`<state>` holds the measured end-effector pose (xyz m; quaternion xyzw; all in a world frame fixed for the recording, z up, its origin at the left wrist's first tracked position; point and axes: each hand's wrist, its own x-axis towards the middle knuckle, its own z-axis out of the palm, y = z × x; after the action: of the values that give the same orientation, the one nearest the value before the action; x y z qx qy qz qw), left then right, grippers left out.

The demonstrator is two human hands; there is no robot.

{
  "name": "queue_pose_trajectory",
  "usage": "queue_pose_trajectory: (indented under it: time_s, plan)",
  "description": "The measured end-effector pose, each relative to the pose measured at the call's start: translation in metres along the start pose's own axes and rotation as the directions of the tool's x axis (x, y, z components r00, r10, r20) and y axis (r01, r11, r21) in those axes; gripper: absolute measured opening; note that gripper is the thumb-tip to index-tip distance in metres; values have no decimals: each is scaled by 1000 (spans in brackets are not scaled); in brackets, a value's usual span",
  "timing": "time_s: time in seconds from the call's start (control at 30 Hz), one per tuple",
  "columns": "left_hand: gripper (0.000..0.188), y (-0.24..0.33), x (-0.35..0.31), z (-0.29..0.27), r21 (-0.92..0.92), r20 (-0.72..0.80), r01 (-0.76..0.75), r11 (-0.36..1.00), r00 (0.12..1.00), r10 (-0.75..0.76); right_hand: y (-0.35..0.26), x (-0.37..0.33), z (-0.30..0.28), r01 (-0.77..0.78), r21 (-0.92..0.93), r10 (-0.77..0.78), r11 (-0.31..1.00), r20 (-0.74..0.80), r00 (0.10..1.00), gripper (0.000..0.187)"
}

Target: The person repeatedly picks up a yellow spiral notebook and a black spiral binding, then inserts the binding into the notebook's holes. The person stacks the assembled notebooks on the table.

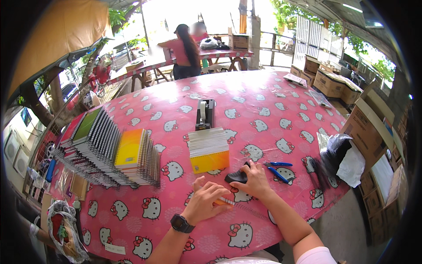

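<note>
Pink cloth (272,114) with a cat print covers the table. Nearest the person, the left hand (205,200), with a black watch (181,223) on its wrist, lies flat with fingers curled down on an orange notebook (226,201); only a sliver of the cover shows beyond the fingers. The notebook's wire spiral (248,210) runs from beside the left hand toward the lower right, so its long axis slants along the near table edge. The right hand (255,180) rests just above it, fingers bent over a black tool (236,177) that touches the cloth; how tightly it grips I cannot tell.

Just right of that hand lie blue-handled pliers (278,169), handles pointing right. Farther right sits a black bag (335,152) with a white sheet (354,165).

Beyond the hands stands 1 stack of notebooks (209,148), yellow-orange cover facing the person. Left of it, a long fanned row of spiral notebooks (105,149) leans, spirals up. Behind the stack is a black tape dispenser (205,114).

Far off, another person (184,50) in pink stands at a second table (184,59). Cardboard boxes (338,83) sit at the right.
</note>
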<state>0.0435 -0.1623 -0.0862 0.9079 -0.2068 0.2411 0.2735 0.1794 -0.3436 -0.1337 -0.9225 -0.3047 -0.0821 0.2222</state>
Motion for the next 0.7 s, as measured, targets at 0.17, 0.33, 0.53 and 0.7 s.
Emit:
queue_pose_trajectory:
  time_s: [0.17, 0.33, 0.53, 0.7]
  plan:
    - [24, -8, -9, 8, 115, 44, -38, 993, 998, 34, 4, 1, -11, 44, 271, -46, 962, 1, 999, 62]
    - [20, -12, -10, -6, 118, -21, 27, 993, 999, -25, 3, -3, -34, -272, 869, -254, 414, 397, 882, 63]
    - [15, -30, -17, 1, 65, -64, 34, 997, 997, -30, -7, -8, -30, -268, 833, -330, 483, 457, 826, 53]
    - [16, -31, -15, 1, 69, -93, 18, 997, 996, -12, -15, -10, -33, -157, 927, -449, 340, 307, 839, 50]
